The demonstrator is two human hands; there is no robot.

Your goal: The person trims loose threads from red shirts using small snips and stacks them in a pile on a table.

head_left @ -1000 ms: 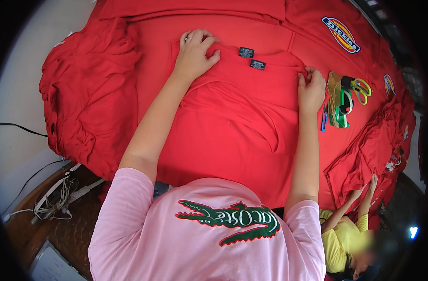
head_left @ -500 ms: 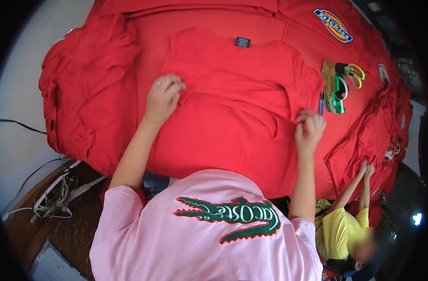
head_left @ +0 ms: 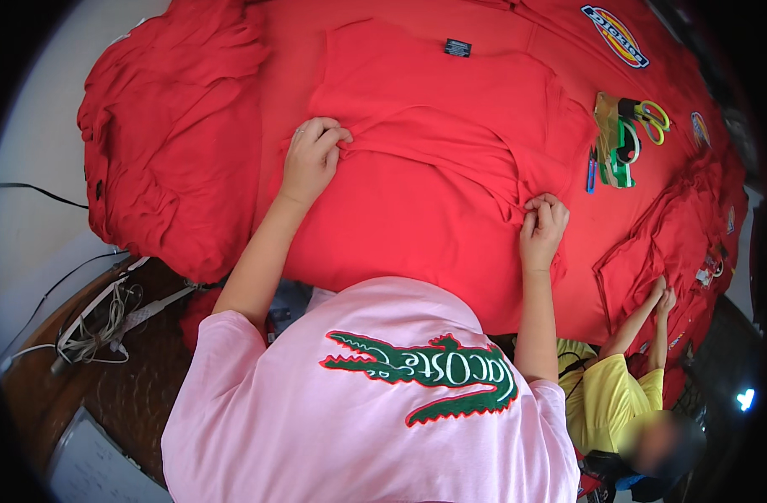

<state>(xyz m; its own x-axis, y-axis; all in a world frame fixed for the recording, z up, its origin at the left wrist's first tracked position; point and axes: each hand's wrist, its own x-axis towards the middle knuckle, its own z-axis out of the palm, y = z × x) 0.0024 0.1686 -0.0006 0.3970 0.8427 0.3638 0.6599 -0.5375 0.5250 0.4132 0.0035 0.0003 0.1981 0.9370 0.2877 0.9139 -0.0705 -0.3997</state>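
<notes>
A red shirt [head_left: 434,92] lies spread in front of me, its neck with a small dark label at the far side. Loose folds run across its middle. At the left end of these folds, my left hand [head_left: 314,159] pinches the red fabric between thumb and fingers; a ring shows on one finger. My right hand [head_left: 544,230] is closed on the fabric at the right end of the folds, with its fingertips together. The near part of the red cloth lies smooth between my forearms and reaches down to my pink shirt [head_left: 350,436].
A heap of red garments [head_left: 174,134] is on the left. Right of the shirt lie yellow-handled scissors [head_left: 654,122], a green tape dispenser [head_left: 618,159] and a blue pen-like tool [head_left: 591,170]. Another person in yellow [head_left: 614,402] handles red fabric at lower right. Cables [head_left: 106,327] hang at lower left.
My right hand has moved left, inward along the shirt, and its fingers have drawn together on the fabric. My left hand still grips the left side. The whole view has shifted slightly.
</notes>
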